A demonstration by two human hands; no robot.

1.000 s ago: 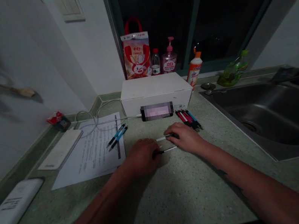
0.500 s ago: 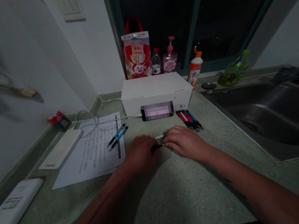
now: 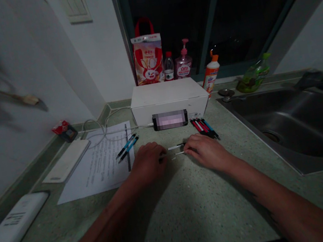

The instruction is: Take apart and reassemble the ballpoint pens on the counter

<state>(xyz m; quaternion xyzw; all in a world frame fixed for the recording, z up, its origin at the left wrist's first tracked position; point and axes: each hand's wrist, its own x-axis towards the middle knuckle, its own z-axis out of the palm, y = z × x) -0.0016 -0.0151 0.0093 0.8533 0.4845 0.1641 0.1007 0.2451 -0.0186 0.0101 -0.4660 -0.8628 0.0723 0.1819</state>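
"Slim white rod (image 3: 179, 153), out in the gap between the two hands! Who had it?"

"The right hand (image 3: 205, 149) did, by the look of it: thumb and fingertips pinched together at one end, the other end poking out leftward toward the left hand (image 3: 149, 161)."

"And that left hand?"

"Fingers curled, thumb tucked in, something pale and blurred at the tips. Whether it gripped that piece, nobody could tell."

"How did the rod look for handling?"

"Light, surely, next to nothing in weight. Probably stiff lengthwise, yet thin enough to bend if squeezed sideways. Smooth too, so it seemed apt to roll or slip between fingertips."

"Best place to hold it?"

"Close to an end for pointing it, nearer the middle for balance; a gentle pinch looked plenty."

"Anything in the way?"

"A white-and-black pen part (image 3: 174, 147) lay just beyond the rod, its dark end beside the right fingertips, and a small pale piece (image 3: 173, 158) sat between the hands, nearer the person. A row of pens (image 3: 204, 128) lay just past the right hand, and two blue pens (image 3: 129, 148) rested on the paper (image 3: 99, 156) beyond the left hand, over to its left."
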